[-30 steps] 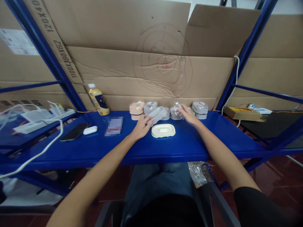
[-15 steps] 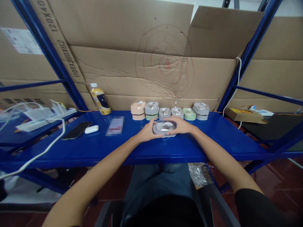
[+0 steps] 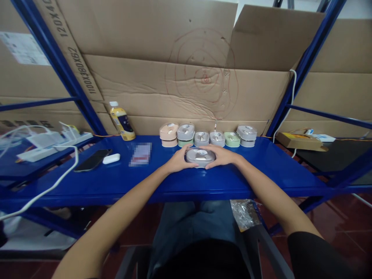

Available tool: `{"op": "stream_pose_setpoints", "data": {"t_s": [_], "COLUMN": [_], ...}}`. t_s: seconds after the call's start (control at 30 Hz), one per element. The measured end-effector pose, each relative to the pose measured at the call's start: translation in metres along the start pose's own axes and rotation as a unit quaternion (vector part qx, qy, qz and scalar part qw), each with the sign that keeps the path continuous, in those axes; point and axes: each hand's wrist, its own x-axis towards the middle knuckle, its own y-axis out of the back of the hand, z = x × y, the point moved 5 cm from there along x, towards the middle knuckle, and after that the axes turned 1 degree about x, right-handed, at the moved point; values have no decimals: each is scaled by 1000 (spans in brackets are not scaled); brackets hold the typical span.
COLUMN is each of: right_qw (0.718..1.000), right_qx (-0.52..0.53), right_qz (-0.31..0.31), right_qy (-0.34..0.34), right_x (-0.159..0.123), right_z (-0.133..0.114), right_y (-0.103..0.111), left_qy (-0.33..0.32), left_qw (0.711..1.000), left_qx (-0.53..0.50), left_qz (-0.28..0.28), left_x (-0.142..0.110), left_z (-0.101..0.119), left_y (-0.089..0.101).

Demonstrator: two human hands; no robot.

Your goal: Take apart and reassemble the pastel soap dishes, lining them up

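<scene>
A grey oval box with a see-through lid (image 3: pixel 201 157) rests on the blue table (image 3: pixel 122 185), near the middle. My left hand (image 3: pixel 179 159) is curled around its left end, thumb along the front and fingers behind. Around the right end wraps my right hand (image 3: pixel 223 155), its thumb at the front edge. The lid lies level over the grey base and carries a small round sticker. Behind my hands stands a row of similar boxes: a peach box (image 3: pixel 169 135), a grey-topped green stack (image 3: pixel 186 135), small grey boxes (image 3: pixel 201 138), a green box (image 3: pixel 232 139) and a grey stack (image 3: pixel 247 135).
A yellow drink bottle (image 3: pixel 122 122) stands at the back left. Nearer are a blurred-out card (image 3: pixel 141 154), a white earbud case (image 3: pixel 111 159) and a dark phone (image 3: pixel 93 160). A white cable (image 3: pixel 62 179) hangs over the left edge. Cardboard (image 3: pixel 139 85) walls the back.
The lid looked slightly tilted over the base and now sits level. My right thumb has come down to the front edge, and my left fingers have shifted slightly.
</scene>
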Motion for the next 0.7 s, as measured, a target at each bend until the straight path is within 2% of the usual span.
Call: {"op": "stream_pose_setpoints", "data": {"t_s": [0.13,0.23,0.3,0.4,0.47,0.53,0.7], "right_qw": [998,986,956,878,834,804,762], "right_qx": [11,-35,-109,-240,-305,-348,-388], "right_qz": [55,162,256,346,357,349,326], "right_qy": [6,-27,-98,-229,-290,-332,-403], "right_x": [-2,-7,-15,-29,-33,-33,-29], "right_z": [-5,6,23,50,63,73,87], "right_y": [21,49,71,94,99,95,78], "left_qy": [-31,-50,-48,-48,-54,-59,-54], "left_qw": [995,987,982,979,979,979,972], "left_qx": [-73,-50,-5,56,79,97,151], "left_qz": [56,144,184,191,179,172,173], "left_x": [4,5,5,4,3,3,1], "left_z": [-4,-7,-7,-3,2,5,7], "left_y": [5,15,19,20,18,17,17]}}
